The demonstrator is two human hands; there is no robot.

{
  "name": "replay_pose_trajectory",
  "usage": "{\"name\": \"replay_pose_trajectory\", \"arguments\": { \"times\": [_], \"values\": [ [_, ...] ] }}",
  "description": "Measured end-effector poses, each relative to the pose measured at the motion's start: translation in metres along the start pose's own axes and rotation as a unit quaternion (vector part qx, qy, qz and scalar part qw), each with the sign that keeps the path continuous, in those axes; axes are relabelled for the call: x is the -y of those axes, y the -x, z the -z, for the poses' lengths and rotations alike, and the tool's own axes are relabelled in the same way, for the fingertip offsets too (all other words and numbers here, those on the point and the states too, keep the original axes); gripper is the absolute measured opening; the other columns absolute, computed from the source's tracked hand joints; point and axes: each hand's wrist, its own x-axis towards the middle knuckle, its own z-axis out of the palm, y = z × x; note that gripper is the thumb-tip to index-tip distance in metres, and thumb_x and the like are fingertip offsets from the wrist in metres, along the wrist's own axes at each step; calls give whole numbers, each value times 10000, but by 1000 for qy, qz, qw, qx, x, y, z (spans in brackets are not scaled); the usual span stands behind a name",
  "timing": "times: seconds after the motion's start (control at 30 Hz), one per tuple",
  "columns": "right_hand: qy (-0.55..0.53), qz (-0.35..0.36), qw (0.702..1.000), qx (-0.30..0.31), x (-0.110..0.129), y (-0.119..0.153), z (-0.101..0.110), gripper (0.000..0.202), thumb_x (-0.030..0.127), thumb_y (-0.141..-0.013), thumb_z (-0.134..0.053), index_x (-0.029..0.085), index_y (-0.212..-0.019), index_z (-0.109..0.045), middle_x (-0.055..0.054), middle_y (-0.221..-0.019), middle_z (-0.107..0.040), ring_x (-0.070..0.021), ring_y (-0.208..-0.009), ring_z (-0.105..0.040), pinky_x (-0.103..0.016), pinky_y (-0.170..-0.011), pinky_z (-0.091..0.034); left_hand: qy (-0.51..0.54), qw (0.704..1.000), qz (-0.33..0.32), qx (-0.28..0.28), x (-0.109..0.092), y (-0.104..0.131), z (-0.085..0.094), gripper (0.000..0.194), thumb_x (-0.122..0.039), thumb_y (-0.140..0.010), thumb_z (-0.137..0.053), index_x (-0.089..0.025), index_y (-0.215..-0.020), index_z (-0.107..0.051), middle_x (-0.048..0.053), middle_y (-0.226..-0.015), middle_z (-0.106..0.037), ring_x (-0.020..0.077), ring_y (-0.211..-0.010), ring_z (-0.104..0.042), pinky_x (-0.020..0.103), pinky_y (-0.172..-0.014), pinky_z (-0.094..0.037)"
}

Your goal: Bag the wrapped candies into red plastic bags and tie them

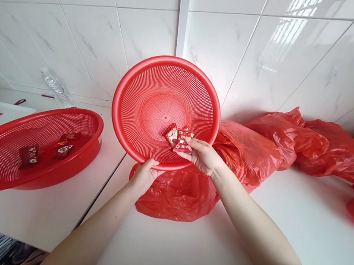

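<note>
My left hand [145, 176] grips the near rim of a round red plastic colander [168, 101], which is tilted so that its inside faces me. Inside its lower right part, my right hand [203, 155] pinches a small red packet [183, 140] with gold and pale print. Against that packet lies another red and gold packet [172, 134]; I cannot tell whether my fingers hold it too. Below the colander spreads a red plastic bag [175, 197], its upper part hidden behind the rim.
Left stands a second red colander [94, 139] with several dark red packets [29, 155]. Behind it are a clear plastic bottle [55, 86] and a white tray [10, 108]. More red bags [259, 147] line the tiled wall on the right. A dark seam [100, 192] divides the white tabletops.
</note>
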Motion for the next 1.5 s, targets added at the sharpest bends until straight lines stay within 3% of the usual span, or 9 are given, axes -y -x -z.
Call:
{"name": "replay_pose_trajectory", "arguments": {
  "times": [0.33, 0.5, 0.63, 0.87, 1.03, 1.13, 1.23, 1.37, 1.5],
  "values": [
    [189, 32, 975, 113, 11, 19, -7, 267, 334, -793, -749, 159, -973, -660, -27, -910, -719, -143, -809, -695, -293, -778, -597, 10, 1000, -17, 2, -16, -2, 1, 81, -145, -709, -577, -141, -754, -645, 78, -957, -728, 275, -1088, -642, 458, -1006, -483],
    [440, 45, 877, 186, 19, 31, -8, 240, 297, -845, -672, 196, -1062, -652, -24, -897, -721, -163, -773, -683, -306, -705, -571, 3, 1000, -4, 6, -17, -6, 6, 187, -209, -720, -564, -131, -851, -673, 98, -986, -736, 282, -1055, -663, 464, -988, -490],
    [581, 97, 785, 194, 13, 26, -2, 183, 234, -847, -639, 194, -1022, -676, -37, -945, -729, -180, -830, -689, -310, -766, -551, 14, 999, -28, -3, -17, -6, 3, 58, -162, -698, -582, -153, -732, -627, 67, -932, -734, 273, -1087, -648, 455, -1007, -480],
    [737, 228, 637, -12, 3, 14, 5, 247, 300, -957, -465, 182, -1103, -626, -101, -1032, -702, -244, -940, -659, -374, -861, -499, -19, 999, -29, -20, -12, 0, 0, 37, -149, -700, -614, -151, -671, -590, 44, -845, -699, 250, -1023, -652, 469, -997, -490],
    [815, 213, 515, -159, -6, 0, 20, 465, 345, -921, -499, 95, -1313, -508, -180, -1119, -670, -349, -1097, -589, -589, -1148, -146, -9, 1000, 1, -10, -4, 7, -7, 135, -141, -697, -639, -155, -604, -543, 40, -776, -662, 267, -1032, -637, 506, -994, -481],
    [831, 174, 505, -155, -9, -3, 27, 462, 294, -896, -500, 108, -1318, -508, -154, -1007, -706, -328, -1022, -628, -570, -1166, -83, 6, 1000, 14, 16, -3, 11, -10, 121, -137, -705, -641, -153, -618, -558, 49, -790, -666, 276, -1060, -626, 509, -1001, -472],
    [821, 181, 516, -162, -6, -3, 28, 447, 232, -859, -516, 109, -1288, -526, -159, -1038, -706, -315, -1015, -642, -542, -1141, -208, 2, 1000, 11, 6, -3, 11, -9, 192, -131, -712, -645, -154, -569, -518, 31, -713, -626, 259, -1013, -635, 509, -999, -476],
    [744, 252, 601, -146, 0, -1, 23, 525, 227, -824, -572, 132, -1333, -485, -144, -1115, -687, -289, -1036, -650, -442, -976, -456, -8, 1000, -8, -19, -8, 7, -4, 157, -124, -705, -645, -146, -590, -541, 17, -684, -604, 254, -986, -641, 520, -1000, -476],
    [658, 291, 688, -96, 7, 7, 15, 594, 210, -802, -602, 171, -1374, -448, -109, -1098, -685, -241, -998, -668, -363, -867, -521, 2, 1000, -16, -6, -15, 1, 0, 13, -128, -697, -617, -134, -708, -618, 55, -858, -686, 267, -1051, -635, 509, -1016, -468]
  ]
}}
